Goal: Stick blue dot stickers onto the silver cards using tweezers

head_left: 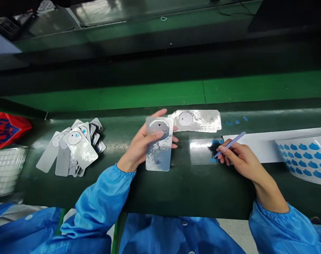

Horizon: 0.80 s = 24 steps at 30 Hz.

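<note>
My left hand [139, 144] is closed around a shiny silver metal plate [158, 158] with a rounded grey recess at its top end, the thumb lying across the recess. In my right hand [237, 157] are slim purple tweezers [233, 141], pinched with the point angled down to the left. That point is close to dark blue bits [214, 159] on a clear sheet [199, 151] lying on the bench. Just behind the held plate is a stack of similar plates [203, 120], lying sideways.
Plates, some bearing blue stickers, lie in a loose pile [82, 148] at the left. Beyond it are a red box [9, 128] and a clear plastic tray [7, 173]. A curled sheet of blue stickers [306, 158] rests on white paper [263, 144] at the right.
</note>
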{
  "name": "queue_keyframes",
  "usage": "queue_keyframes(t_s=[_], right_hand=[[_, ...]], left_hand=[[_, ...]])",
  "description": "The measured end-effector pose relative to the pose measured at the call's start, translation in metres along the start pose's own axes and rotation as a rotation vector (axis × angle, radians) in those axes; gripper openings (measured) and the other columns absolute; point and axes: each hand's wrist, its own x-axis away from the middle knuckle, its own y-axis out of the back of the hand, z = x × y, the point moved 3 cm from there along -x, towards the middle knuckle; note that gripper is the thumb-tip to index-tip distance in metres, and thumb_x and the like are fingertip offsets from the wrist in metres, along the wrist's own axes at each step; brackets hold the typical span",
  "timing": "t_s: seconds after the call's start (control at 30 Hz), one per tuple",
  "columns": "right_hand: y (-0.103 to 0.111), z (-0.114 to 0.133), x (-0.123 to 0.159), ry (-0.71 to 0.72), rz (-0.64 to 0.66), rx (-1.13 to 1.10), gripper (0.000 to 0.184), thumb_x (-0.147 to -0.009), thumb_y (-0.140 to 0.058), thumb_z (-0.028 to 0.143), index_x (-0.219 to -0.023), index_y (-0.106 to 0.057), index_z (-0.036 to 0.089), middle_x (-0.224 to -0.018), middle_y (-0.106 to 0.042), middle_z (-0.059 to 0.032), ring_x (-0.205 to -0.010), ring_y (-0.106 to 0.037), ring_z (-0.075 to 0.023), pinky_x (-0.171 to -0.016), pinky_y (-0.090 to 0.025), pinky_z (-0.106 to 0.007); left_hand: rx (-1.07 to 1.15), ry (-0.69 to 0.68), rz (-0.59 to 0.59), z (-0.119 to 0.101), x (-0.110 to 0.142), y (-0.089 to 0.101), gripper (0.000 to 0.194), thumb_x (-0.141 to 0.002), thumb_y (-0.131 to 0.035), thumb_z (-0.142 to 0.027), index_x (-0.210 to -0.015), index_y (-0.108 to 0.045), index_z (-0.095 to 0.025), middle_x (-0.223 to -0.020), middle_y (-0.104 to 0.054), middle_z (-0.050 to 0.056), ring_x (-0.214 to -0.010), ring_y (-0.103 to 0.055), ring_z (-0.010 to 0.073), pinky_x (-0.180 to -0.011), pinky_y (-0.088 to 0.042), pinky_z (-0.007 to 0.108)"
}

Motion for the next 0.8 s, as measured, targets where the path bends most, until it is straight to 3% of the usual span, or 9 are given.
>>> queue_keyframes(t_s=[0.17, 0.3, 0.47, 0.63, 0.8], right_hand=[[0.003, 0.0, 0.002, 0.029, -0.043, -0.001, 0.056, -0.111, -0.084, 0.078, -0.1, -0.084, 0.022, -0.076, -0.078, -0.0051, -0.057, -0.071, -0.0178, -0.05, -0.061, -0.027], [0.006, 0.001, 0.006, 0.033, -0.049, 0.001, 0.055, -0.111, -0.085, 0.076, -0.096, -0.085, 0.023, -0.078, -0.079, -0.0058, -0.058, -0.07, -0.0175, -0.051, -0.061, -0.028], [0.006, 0.015, 0.005, 0.083, -0.092, -0.129, 0.047, -0.111, -0.091, 0.065, -0.091, -0.083, 0.024, -0.072, -0.077, -0.004, -0.053, -0.068, -0.0183, -0.048, -0.058, -0.029], [-0.034, 0.062, -0.008, 0.279, -0.201, -0.345, 0.036, -0.112, -0.093, 0.054, -0.095, -0.082, 0.024, -0.074, -0.078, -0.0022, -0.056, -0.071, -0.0185, -0.045, -0.055, -0.027], [-0.085, 0.086, -0.027, 0.233, -0.15, -0.33, 0.04, -0.114, -0.09, 0.06, -0.1, -0.08, 0.024, -0.076, -0.079, -0.0015, -0.06, -0.077, -0.0191, -0.051, -0.062, -0.028]], left_hand=[[0.082, 0.081, -0.003, 0.043, 0.013, 0.017, 0.088, -0.094, -0.106, -0.032, -0.171, -0.064, -0.024, -0.137, -0.089, 0.016, -0.102, -0.093, 0.0297, -0.094, -0.081, 0.044], [0.1, 0.09, 0.029, 0.055, 0.014, 0.017, 0.078, -0.097, -0.106, -0.032, -0.166, -0.069, -0.023, -0.143, -0.088, 0.018, -0.106, -0.093, 0.0299, -0.096, -0.08, 0.045], [0.106, 0.062, 0.109, 0.063, 0.014, 0.011, 0.072, -0.097, -0.106, -0.032, -0.16, -0.072, -0.023, -0.131, -0.09, 0.015, -0.103, -0.092, 0.0295, -0.099, -0.079, 0.049], [0.122, 0.11, 0.143, 0.072, 0.02, 0.0, 0.073, -0.094, -0.108, -0.03, -0.158, -0.073, -0.024, -0.127, -0.091, 0.012, -0.099, -0.093, 0.028, -0.099, -0.078, 0.047], [0.106, 0.151, 0.139, 0.075, 0.024, -0.006, 0.076, -0.092, -0.109, -0.034, -0.16, -0.075, -0.025, -0.123, -0.09, 0.01, -0.098, -0.092, 0.03, -0.098, -0.078, 0.049]])
